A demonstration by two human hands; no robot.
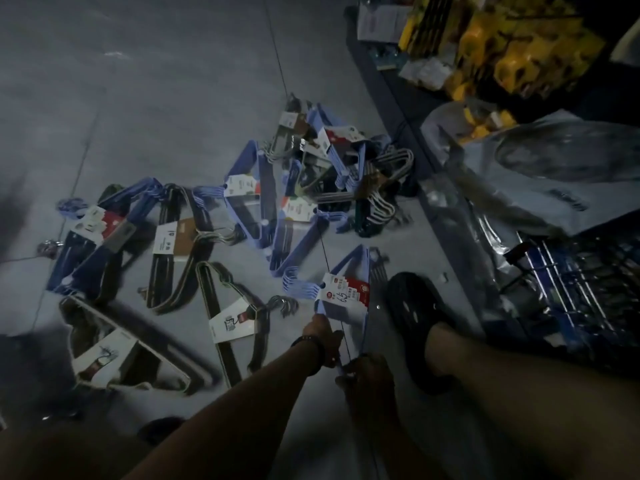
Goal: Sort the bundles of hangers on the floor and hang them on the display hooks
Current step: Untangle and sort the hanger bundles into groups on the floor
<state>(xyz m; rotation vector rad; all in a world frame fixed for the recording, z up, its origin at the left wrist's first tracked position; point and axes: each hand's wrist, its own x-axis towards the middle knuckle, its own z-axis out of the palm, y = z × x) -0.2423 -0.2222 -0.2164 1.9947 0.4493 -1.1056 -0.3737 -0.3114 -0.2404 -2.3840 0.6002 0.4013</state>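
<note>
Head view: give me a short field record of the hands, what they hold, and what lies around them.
held item: light blue hanger bundle with a red and white label
left hand: grips the bundle's left edge; dark band on the wrist
right hand: grips the bundle's near end
floor: more blue and dark bundles scattered, a tangled pile farther off
foot: dark shoe right of the held bundle
right side: yellow packs on a low shelf
display hooks: cannot tell

Bare arms and leg
A dark band [310,342] circles the wrist of the left hand [323,336]; the foot wears a dark clog [412,306] with holes on top (exact colour unclear in dim light).
</note>
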